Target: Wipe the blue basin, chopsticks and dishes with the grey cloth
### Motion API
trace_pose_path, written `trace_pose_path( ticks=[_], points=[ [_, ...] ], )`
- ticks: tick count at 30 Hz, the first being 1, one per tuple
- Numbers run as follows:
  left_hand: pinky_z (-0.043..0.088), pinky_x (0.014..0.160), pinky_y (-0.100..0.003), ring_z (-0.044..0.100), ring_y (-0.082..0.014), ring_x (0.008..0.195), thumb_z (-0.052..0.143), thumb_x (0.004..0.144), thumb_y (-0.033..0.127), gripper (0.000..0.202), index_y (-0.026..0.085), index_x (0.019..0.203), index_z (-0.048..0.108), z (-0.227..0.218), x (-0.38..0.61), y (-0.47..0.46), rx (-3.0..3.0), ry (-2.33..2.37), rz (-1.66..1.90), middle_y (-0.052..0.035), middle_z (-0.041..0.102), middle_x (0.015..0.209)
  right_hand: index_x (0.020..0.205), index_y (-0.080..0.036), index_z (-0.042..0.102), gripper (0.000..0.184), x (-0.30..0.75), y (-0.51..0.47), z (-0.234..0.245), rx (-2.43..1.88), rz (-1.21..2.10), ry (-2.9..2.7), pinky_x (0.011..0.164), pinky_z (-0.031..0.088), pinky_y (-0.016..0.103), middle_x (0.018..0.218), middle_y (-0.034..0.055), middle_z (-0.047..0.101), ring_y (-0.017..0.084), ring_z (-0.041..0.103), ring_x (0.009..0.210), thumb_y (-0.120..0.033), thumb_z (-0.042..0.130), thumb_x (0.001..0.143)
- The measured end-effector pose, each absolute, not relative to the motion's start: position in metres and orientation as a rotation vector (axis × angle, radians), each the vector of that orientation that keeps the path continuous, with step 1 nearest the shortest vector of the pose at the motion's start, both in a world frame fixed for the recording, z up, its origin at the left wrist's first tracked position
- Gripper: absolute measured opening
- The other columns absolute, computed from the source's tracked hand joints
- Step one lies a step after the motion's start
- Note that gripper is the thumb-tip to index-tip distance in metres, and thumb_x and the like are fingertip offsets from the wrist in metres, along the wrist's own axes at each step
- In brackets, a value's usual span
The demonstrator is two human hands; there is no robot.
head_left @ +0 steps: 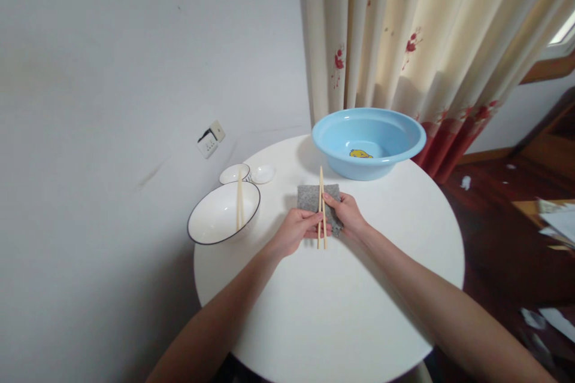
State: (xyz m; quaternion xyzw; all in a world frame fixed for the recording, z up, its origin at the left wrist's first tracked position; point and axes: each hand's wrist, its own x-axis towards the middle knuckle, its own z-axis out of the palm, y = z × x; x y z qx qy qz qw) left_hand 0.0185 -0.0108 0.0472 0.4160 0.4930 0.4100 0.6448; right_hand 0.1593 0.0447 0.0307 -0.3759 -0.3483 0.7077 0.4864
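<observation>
Over the middle of the white round table, my left hand grips a pair of light wooden chopsticks near their lower half, thumb on top. My right hand holds a folded grey cloth, which lies behind the chopsticks; its thumb rests by the right chopstick. The two sticks come together at their far tips and spread slightly at the near ends. Some of the fingers of my right hand are hidden under the cloth.
A light-blue basin with a yellow cartoon figure inside stands at the back right. At the left are a large white dark-rimmed bowl with more chopsticks across it, a smaller bowl and a small white dish. A wall and a curtain border the table.
</observation>
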Motion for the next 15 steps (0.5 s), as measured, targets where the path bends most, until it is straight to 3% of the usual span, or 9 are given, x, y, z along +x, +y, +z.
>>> trace_pose_path(
  ticks=[10,15],
  points=[
    [0.060,0.071,-0.033,0.073,-0.0219,0.067,0.085,0.061,0.056,0.054,0.006,0.078,0.072,0.045,0.023,-0.012,0.988,1.188,0.975,-0.0151,0.075,0.078,0.067,-0.013,0.066,0.039,0.153,0.045,0.025,-1.049,1.294,-1.004,0.048,0.036,0.024,0.060,-0.0006,0.060,0.010,0.044,0.052,-0.049,0.079,0.062],
    [0.059,0.068,-0.031,0.072,-0.0211,0.068,0.084,0.061,0.057,0.054,0.007,0.075,0.072,0.042,0.025,-0.012,1.045,1.229,0.965,-0.0140,0.074,0.076,0.065,-0.014,0.062,0.040,0.148,0.042,0.020,-1.076,1.262,-0.985,0.046,0.033,0.023,0.057,-0.0017,0.056,0.010,0.041,0.050,-0.051,0.078,0.064]
  ],
)
